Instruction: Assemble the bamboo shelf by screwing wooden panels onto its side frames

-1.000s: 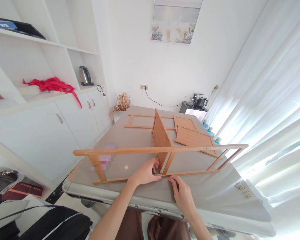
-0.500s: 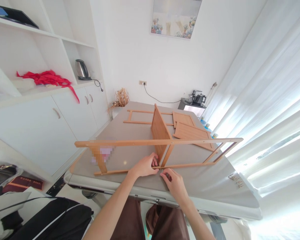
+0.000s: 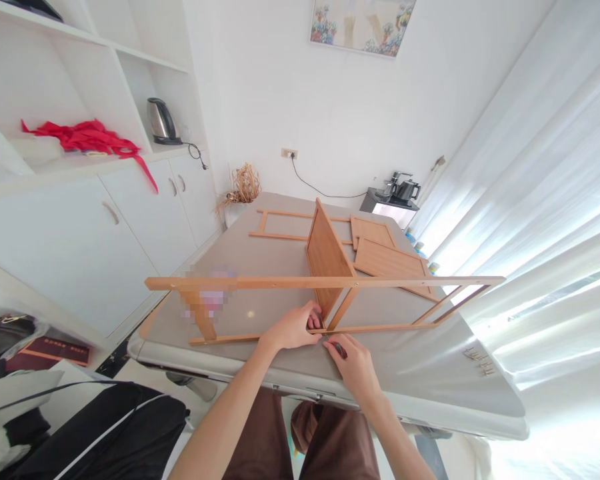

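Observation:
A wooden ladder-like frame [image 3: 275, 283] stands on its long edge across the near part of the table. A wooden shelf panel [image 3: 330, 250] stands upright against it, meeting it at the crossbar. My left hand [image 3: 295, 327] is closed around the lower rail by the panel's bottom corner, its fingertips partly hidden behind the wood. My right hand [image 3: 353, 360] pinches a small metal screw, held against the near side of that rail at the same corner. Something dark, too small to name, shows inside the curled right fingers.
Beyond lie another wooden frame [image 3: 285, 237] and two loose panels [image 3: 393, 263]. Several small metal screws [image 3: 479, 362] rest on the table [image 3: 410, 373] at right. White cabinets [image 3: 55, 247] stand left; a curtain [image 3: 545, 200] hangs right.
My right hand has brought the screw up to the lower rail, closing the small gap. My left hand keeps its hold. The view has tilted slightly downward.

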`<state>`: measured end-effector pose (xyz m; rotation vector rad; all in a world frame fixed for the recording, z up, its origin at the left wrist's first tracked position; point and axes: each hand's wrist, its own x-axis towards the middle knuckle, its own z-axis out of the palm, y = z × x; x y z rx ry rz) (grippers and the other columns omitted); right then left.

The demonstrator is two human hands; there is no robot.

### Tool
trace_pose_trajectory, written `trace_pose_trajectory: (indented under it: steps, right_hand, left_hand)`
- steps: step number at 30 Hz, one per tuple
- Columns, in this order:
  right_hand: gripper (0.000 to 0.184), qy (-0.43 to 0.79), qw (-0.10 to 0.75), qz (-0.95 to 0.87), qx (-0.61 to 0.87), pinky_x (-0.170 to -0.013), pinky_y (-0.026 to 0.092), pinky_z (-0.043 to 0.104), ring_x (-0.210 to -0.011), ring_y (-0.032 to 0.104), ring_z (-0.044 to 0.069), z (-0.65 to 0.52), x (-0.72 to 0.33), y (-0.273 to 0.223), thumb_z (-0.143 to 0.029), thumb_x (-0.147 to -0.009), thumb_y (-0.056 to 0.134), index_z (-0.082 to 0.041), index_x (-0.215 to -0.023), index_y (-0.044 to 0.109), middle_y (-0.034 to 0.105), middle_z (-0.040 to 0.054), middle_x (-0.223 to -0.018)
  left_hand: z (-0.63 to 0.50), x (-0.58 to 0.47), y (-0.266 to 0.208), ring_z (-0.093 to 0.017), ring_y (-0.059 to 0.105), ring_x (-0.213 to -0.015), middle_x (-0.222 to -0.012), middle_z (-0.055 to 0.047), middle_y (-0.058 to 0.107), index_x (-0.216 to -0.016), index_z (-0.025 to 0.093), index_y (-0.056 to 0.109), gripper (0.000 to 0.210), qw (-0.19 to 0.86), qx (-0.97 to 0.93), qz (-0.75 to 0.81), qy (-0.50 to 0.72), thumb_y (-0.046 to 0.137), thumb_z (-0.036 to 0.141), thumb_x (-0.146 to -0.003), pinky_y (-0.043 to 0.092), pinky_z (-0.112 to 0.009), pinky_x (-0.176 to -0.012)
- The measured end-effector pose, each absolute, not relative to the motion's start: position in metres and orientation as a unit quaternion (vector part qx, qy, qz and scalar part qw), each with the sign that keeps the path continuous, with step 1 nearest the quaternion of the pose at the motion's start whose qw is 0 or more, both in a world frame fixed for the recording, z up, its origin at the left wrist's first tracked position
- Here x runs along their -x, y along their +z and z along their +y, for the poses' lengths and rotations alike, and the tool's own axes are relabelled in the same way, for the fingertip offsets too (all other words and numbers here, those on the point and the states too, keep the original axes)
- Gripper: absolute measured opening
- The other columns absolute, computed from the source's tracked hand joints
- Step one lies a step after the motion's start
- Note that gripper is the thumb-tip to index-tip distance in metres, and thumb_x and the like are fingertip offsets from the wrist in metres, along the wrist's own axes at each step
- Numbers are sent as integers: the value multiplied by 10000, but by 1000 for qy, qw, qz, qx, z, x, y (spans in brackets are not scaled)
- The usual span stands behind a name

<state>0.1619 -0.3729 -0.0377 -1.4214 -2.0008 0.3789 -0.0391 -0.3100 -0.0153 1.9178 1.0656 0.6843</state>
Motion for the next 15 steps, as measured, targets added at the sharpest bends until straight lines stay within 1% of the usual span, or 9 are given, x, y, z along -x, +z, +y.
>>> trace_pose_trajectory:
  steps: [9, 15]
  right_hand:
    - [253, 142, 320, -765, 541, -763, 501, 294, -821, 658, 191, -369, -158, -42, -385, -1003, 476, -253, -929, 679, 694, 36, -902]
    - [241, 125, 319, -770, 539, -831, 517, 321, -915, 676, 209, -372, -155, -45, -330, -1009, 456, -255, -1059, 680, 715, 53, -998]
  left_hand:
    - [-308, 39, -15, -181, 628, -846, -980, -23, 702, -1132, 217, 507, 450, 418, -759, 415, 278, 695, 204, -722, 509, -311, -779]
    - [-308, 39, -16, -185, 633, -852, -956, -16, 708, -1141, 223, 507, 451, 413, -759, 420, 277, 685, 194, -728, 502, -308, -784]
